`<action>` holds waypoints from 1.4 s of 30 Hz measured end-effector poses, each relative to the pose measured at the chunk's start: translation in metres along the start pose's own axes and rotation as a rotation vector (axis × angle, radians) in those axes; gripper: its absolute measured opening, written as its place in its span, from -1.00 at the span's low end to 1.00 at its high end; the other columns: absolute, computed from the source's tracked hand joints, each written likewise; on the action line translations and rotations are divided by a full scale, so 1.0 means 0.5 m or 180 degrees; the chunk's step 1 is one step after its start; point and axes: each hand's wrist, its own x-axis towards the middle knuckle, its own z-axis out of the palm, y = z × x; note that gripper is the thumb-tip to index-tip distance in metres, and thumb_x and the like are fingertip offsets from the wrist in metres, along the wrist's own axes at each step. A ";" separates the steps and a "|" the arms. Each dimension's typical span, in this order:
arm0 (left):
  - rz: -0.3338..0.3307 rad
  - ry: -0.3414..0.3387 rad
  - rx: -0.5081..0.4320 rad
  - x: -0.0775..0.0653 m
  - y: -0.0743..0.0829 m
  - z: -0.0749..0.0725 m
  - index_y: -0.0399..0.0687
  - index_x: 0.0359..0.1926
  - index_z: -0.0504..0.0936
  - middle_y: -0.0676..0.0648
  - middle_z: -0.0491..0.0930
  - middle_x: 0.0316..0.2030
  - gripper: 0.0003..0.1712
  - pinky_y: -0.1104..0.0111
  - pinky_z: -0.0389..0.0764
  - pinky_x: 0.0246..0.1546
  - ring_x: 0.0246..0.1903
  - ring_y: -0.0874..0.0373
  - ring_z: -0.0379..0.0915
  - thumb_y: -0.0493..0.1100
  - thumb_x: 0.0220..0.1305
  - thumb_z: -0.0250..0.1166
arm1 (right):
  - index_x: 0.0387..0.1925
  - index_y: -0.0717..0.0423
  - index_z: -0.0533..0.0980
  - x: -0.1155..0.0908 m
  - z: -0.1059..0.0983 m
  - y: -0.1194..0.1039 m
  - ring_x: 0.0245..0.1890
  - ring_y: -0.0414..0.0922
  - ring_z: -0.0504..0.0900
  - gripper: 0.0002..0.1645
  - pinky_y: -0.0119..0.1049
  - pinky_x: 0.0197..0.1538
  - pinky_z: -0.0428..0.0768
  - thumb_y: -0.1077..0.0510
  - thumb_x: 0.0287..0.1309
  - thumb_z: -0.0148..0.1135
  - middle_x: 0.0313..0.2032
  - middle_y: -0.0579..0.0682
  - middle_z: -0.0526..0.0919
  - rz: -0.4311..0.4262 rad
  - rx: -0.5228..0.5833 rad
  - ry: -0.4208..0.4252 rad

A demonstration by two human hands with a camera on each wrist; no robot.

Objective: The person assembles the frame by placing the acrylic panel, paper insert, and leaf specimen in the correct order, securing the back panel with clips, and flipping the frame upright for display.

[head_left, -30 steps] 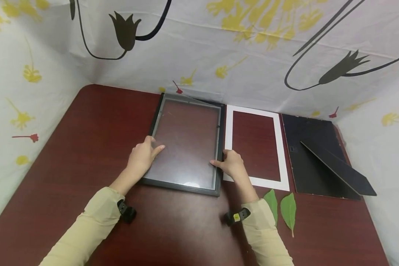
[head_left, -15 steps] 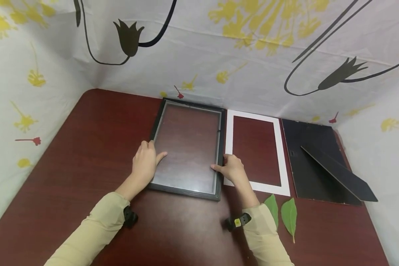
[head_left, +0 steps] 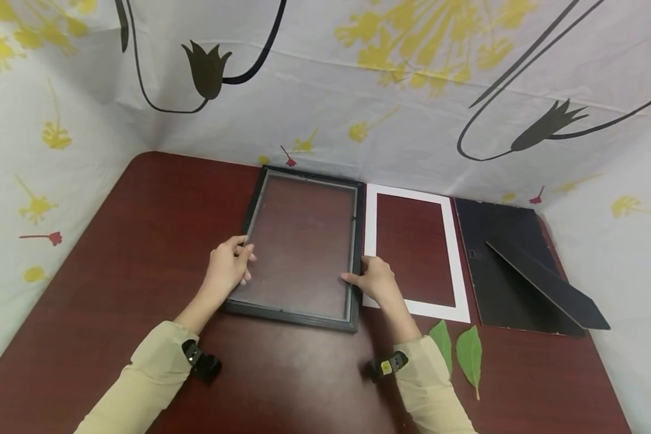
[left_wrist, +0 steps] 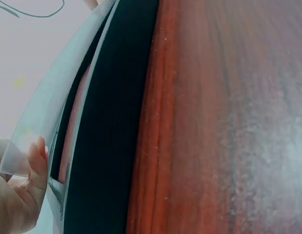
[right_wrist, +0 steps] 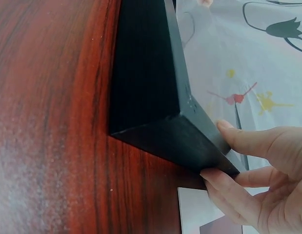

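A black picture frame [head_left: 356, 241] lies face down on the table, with a clear plastic sheet [head_left: 304, 241] over its opening. My left hand [head_left: 229, 262] is at the frame's left side, thumb and fingers pinching the sheet's edge. The left wrist view shows that clear sheet [left_wrist: 48, 92] bowed up, with a gap between it and the frame's black side [left_wrist: 111, 117]. My right hand [head_left: 378, 278] grips the frame's right side. In the right wrist view its thumb [right_wrist: 243, 139] lies on the frame's upper edge and its fingers touch the outer side.
A white mat border [head_left: 461, 265] lies right of the frame. Beyond it is the black backing board [head_left: 499, 289] with its stand leg [head_left: 548, 283] raised. Two green leaves [head_left: 469, 355] lie near my right sleeve. A patterned cloth [head_left: 314, 90] hangs behind the dark red table [head_left: 157, 241].
My left hand has gone from lying along the frame's left side to pinching the sheet's edge, which has come up. My right hand keeps its grip on the frame.
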 end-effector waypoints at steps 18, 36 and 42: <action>0.0180 -0.0376 0.0692 0.011 -0.004 -0.063 -0.25 0.13 0.46 -0.35 0.44 -0.04 -0.55 0.21 0.39 -0.23 -0.18 -0.11 0.38 -0.40 0.20 -0.05 | 0.16 0.39 0.32 -0.003 -0.001 -0.003 -0.11 0.07 0.60 -0.21 -0.10 -0.09 0.58 -0.01 0.00 0.32 -0.05 0.31 0.57 -0.0025 0.0069 -0.0020; 0.0440 -0.0255 0.1632 0.020 -0.003 -0.045 -0.49 -0.23 0.54 -0.37 0.61 -0.40 -0.57 0.17 0.57 -0.46 -0.47 -0.12 0.57 -0.08 0.20 0.22 | 0.15 0.40 0.33 -0.004 -0.002 0.000 -0.10 0.08 0.59 -0.23 -0.07 -0.08 0.56 0.00 0.00 0.32 -0.05 0.31 0.57 -0.0065 0.0014 0.0002; 0.0528 -0.0279 0.1699 0.025 -0.003 -0.041 -0.32 -0.49 0.51 -0.17 0.49 -0.66 -0.72 0.39 0.29 -0.65 -0.72 0.13 0.32 -0.16 0.23 0.16 | 0.18 0.41 0.29 -0.003 -0.005 -0.001 -0.04 0.13 0.56 -0.19 -0.04 -0.03 0.54 -0.01 0.01 0.31 -0.02 0.34 0.54 -0.0049 -0.0005 -0.0023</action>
